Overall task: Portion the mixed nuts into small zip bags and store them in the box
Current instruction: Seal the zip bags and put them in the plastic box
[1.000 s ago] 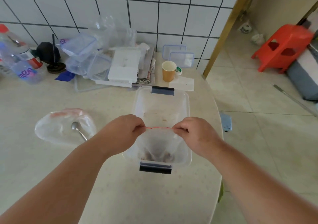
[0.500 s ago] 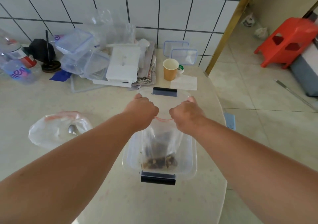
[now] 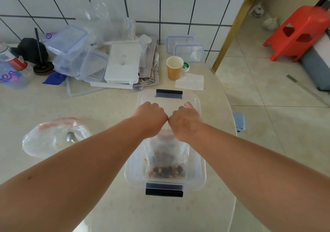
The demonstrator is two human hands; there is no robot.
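Both the left hand (image 3: 151, 117) and the right hand (image 3: 184, 118), fingers curled, grip the top of a small bag (image 3: 167, 160) of nuts hanging inside the clear box (image 3: 200, 174), so one portion seems nearly stored, with releasing it left.
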